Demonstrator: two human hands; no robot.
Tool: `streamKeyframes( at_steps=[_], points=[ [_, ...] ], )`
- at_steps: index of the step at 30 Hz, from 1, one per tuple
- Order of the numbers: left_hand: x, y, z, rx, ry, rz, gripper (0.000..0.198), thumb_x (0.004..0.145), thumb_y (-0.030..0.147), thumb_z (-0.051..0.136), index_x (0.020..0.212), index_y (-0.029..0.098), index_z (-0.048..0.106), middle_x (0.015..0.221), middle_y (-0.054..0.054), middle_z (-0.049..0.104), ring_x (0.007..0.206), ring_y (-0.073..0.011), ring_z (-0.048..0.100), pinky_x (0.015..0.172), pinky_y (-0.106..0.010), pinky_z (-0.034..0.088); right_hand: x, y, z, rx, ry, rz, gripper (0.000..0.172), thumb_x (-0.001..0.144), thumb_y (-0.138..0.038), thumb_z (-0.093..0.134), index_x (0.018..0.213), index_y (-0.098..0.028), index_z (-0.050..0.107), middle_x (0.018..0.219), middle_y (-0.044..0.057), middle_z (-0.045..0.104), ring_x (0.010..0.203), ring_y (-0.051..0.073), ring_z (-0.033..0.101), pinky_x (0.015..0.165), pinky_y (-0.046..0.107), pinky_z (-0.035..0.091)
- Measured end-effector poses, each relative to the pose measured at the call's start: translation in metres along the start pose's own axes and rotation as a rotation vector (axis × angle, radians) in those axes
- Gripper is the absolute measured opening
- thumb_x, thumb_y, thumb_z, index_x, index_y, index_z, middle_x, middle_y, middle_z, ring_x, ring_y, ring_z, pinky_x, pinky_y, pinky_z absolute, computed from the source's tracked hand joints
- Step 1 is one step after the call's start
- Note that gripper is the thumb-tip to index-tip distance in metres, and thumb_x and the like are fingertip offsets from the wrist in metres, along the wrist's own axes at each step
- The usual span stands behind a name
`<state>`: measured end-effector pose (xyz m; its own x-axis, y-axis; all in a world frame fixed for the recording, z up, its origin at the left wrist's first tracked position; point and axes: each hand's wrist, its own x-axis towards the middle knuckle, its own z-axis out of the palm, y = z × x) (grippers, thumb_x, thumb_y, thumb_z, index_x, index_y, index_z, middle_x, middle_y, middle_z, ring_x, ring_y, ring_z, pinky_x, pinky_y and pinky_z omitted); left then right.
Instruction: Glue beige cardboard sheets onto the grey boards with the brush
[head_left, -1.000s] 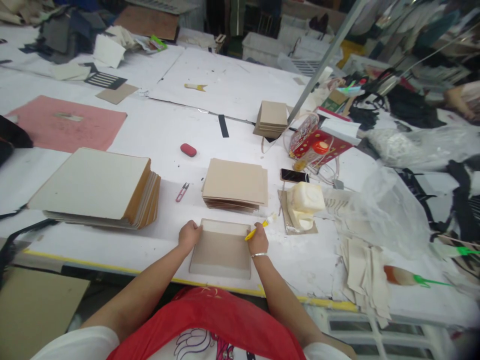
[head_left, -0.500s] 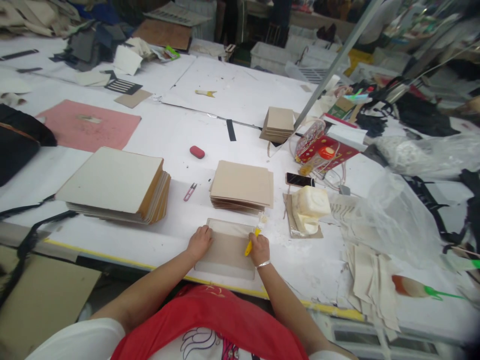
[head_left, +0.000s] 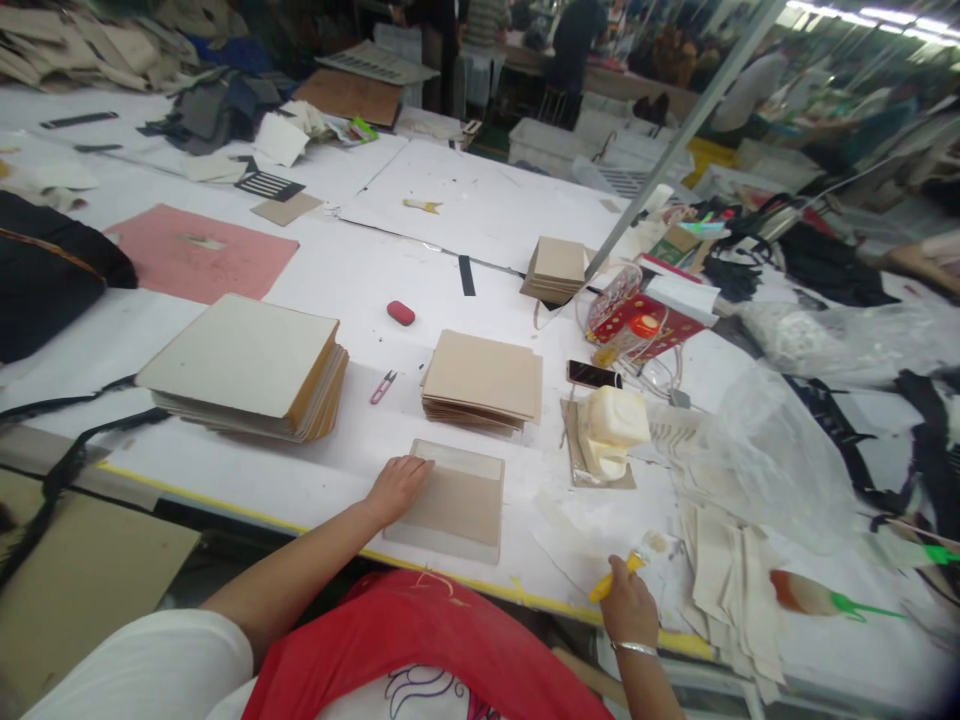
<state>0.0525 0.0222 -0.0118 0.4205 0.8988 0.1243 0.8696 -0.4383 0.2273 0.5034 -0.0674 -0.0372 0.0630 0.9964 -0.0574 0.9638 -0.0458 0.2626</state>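
Note:
My left hand (head_left: 399, 490) lies on the left side of a flat, see-through-edged panel (head_left: 463, 505) with a beige board area in its middle, its fingers stretched over the edge. My right hand (head_left: 630, 605) is closed round the yellow handle of a brush (head_left: 621, 577). The pale bristle end points up and right, close to the table top near a pile of cream fabric strips (head_left: 720, 575); whether it touches anything I cannot tell. A thin whitish strip (head_left: 570, 535) lies left of the brush.
Behind the panel sits a beige board stack (head_left: 480, 375); a larger one (head_left: 244, 360) stands left. Pink thread snips (head_left: 383, 387) and a red case (head_left: 400, 313) lie between. A cream block (head_left: 611, 430), phone (head_left: 594, 374) and slanted metal pole (head_left: 667, 150) are at right.
My right hand has moved with the brush from the panel's right edge, right and nearer to me. My left hand stays at the panel's left side. The whole view has shifted slightly.

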Motion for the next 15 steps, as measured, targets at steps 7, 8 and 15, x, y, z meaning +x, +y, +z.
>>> streamKeyframes(
  at_steps=[7, 8, 15],
  points=[
    [-0.052, -0.097, -0.140, 0.312, 0.572, -0.308, 0.067, 0.070, 0.044, 0.059, 0.126, 0.017, 0.033, 0.123, -0.016, 0.045, 0.119, -0.0301, 0.034, 0.096, -0.047, 0.027, 0.034, -0.026, -0.009, 0.202, 0.362, -0.130, 0.029, 0.076, -0.018, 0.040, 0.102, -0.012, 0.051, 0.071, 0.007, 0.057, 0.058, 0.019, 0.053, 0.056, 0.030, 0.040],
    [-0.059, -0.113, -0.154, 0.362, 0.557, -0.387, 0.073, 0.068, 0.047, 0.060, 0.127, 0.015, 0.032, 0.123, -0.018, 0.044, 0.119, -0.0325, 0.033, 0.096, -0.049, 0.025, 0.042, -0.037, -0.015, 0.248, 0.405, -0.167, 0.029, 0.077, -0.019, 0.040, 0.102, -0.012, 0.051, 0.072, 0.007, 0.058, 0.057, 0.018, 0.052, 0.057, 0.030, 0.041],
    [-0.081, -0.147, -0.173, 0.418, 0.282, -0.336, 0.036, 0.077, 0.023, 0.051, 0.113, 0.019, 0.049, 0.092, -0.008, 0.060, 0.090, -0.0213, 0.053, 0.091, -0.043, 0.035, 0.073, -0.133, -0.094, 0.660, 0.604, -0.338, 0.028, 0.081, -0.027, 0.043, 0.106, -0.015, 0.049, 0.091, 0.009, 0.062, 0.076, 0.018, 0.058, 0.075, 0.031, 0.045]
  ],
)
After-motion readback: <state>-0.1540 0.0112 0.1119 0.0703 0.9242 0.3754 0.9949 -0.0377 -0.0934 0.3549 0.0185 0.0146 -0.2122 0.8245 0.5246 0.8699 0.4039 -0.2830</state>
